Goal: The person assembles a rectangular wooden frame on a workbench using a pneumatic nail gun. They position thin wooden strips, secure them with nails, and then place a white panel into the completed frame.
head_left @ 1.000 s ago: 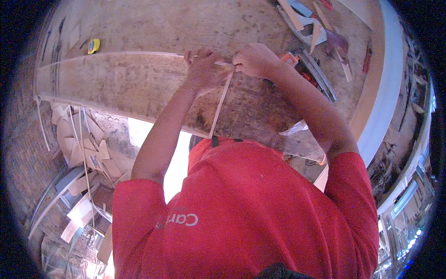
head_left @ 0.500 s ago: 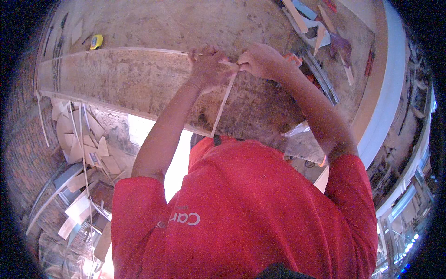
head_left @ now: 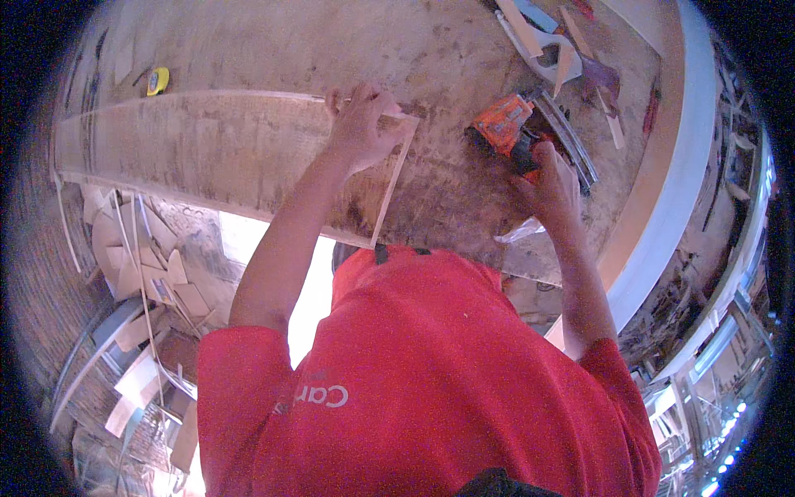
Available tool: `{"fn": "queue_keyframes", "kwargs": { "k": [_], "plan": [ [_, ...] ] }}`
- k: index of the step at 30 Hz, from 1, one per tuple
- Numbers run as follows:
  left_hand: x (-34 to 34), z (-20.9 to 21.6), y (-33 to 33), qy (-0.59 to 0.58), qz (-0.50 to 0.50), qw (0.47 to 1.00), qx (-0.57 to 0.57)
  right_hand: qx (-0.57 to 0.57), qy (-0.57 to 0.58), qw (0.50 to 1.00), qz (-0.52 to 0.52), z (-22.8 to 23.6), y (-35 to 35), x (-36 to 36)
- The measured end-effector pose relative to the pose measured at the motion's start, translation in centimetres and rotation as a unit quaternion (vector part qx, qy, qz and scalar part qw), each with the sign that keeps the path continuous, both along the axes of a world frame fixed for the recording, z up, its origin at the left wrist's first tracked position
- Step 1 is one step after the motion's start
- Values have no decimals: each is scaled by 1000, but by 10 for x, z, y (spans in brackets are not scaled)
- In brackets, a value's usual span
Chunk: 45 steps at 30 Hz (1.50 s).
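Observation:
A long, narrow frame of thin pale wooden strips lies on the worn workbench. At its far right corner, my left hand is closed on the far strip, thumb and fingers pinching it near the joint. To the right, my right hand has its fingers round the black handle of an orange and black power tool, which looks like a nail gun. The tool rests on the bench beside a pair of long grey metal bars. My fingertips on its handle are partly hidden.
A yellow tape measure sits at the far left of the bench. At the far right lie a handsaw and wood offcuts. Crumpled clear plastic is by the near edge. Scrap boards are piled below left.
My right hand has left the frame's corner, moved right and nearer, and taken hold of the power tool. My left hand stays at the corner.

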<state>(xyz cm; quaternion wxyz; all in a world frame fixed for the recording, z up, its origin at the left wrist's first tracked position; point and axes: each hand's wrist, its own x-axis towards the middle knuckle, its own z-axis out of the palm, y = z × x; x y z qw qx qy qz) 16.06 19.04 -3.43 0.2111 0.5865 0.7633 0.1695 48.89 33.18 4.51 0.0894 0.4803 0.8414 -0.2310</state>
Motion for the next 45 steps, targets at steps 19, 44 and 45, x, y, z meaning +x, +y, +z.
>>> {"fn": "queue_keyframes", "kwargs": {
  "k": [19, 44, 45],
  "plan": [
    [7, 1, 2, 30, -5, 1000, -4, -405, 95, 893, -174, 99, 147, -66],
    [4, 21, 0, -48, 13, 999, -10, -566, -128, 814, 10, 2, 160, -193],
    [4, 21, 0, -51, 13, 999, -9, -572, -123, 811, 7, 3, 159, -193]
  ]
}}
